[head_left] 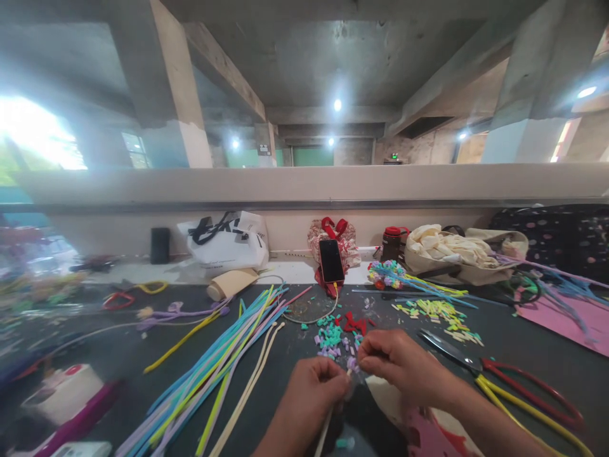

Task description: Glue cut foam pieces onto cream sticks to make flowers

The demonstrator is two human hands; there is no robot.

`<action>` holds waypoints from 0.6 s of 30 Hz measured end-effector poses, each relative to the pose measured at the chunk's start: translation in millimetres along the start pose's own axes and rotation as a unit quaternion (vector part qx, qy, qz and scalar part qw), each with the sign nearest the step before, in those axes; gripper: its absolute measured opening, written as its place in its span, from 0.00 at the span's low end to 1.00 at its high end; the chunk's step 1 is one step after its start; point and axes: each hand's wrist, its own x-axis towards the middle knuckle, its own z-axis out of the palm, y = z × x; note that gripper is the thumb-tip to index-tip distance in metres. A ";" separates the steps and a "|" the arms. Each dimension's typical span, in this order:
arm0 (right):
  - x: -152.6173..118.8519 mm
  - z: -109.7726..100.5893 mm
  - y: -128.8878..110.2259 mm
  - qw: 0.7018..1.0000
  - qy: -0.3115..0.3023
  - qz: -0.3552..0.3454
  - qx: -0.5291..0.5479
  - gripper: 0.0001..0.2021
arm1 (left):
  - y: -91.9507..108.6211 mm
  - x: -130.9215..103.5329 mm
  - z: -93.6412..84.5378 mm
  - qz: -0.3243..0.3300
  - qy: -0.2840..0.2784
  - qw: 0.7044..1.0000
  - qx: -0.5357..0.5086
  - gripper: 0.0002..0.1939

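**Pale stem pinched at the front!**

Across the dark table (273,374), the scissors (469,360) lie toward the right edge. Near the front edge's middle, your left hand (311,387) pinches the pale stem (325,431): likely light, soft, bendy, best gripped near its tip. Your right hand (404,362) closes beside a purple bit (352,363); its hold, you can't tell.
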 end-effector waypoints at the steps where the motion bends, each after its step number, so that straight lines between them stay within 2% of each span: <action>1: 0.2 0.5 0.0 1.000 0.001 -0.002 -0.009 0.05 | 0.4 -0.3 -0.1 -0.001 -0.004 1.000 0.001 0.08; 18: -1.5 8.3 3.8 0.992 0.026 -0.032 -0.120 0.08 | 1.5 -2.2 1.3 0.015 -0.008 1.000 -0.001 0.07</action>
